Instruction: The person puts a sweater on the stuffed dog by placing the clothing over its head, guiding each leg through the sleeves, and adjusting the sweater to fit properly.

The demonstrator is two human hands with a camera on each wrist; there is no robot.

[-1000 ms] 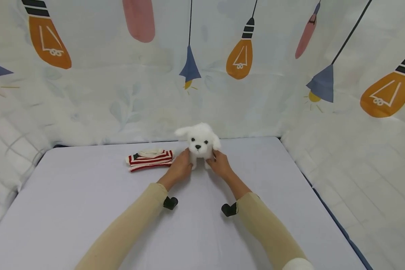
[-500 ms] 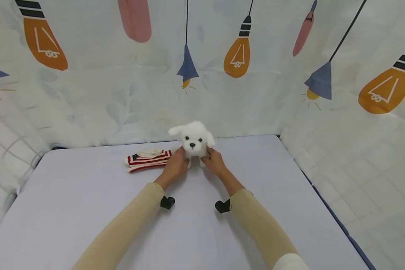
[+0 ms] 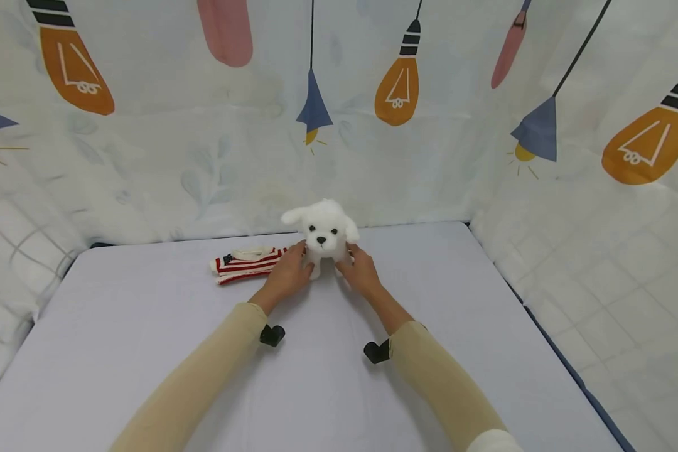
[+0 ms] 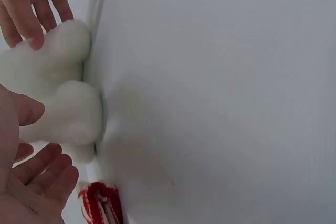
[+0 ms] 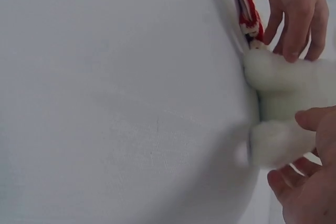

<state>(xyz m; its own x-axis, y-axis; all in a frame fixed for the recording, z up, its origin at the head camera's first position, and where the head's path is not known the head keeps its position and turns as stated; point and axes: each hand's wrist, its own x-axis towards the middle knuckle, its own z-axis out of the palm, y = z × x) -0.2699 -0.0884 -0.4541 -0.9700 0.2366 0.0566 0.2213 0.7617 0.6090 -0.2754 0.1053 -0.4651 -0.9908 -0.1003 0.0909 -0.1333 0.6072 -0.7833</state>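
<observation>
A white plush dog (image 3: 323, 229) stands upright at the far middle of the table, facing me. My left hand (image 3: 288, 271) is at its left side in the head view, thumb spread from relaxed fingers. My right hand (image 3: 361, 271) is at the other side, fingers loosely spread and thumb tip right at a front leg. From the left wrist, the dog's white legs (image 4: 73, 111) show between both hands, feet on the table. Beside the dog, partly behind my left hand, lies a folded red-and-white striped knit garment (image 3: 243, 267) with a dark patch.
The table (image 3: 328, 376) has a pale cloth and ends close behind the dog. A curtain (image 3: 248, 163) printed with lamps and bulbs hangs behind it and along both sides. Each wrist carries a small black device (image 3: 377, 352).
The dog and both hands first shifted slightly left in the head view. Then the hands loosened, the left hand drawing a little away from the dog while it stayed standing.
</observation>
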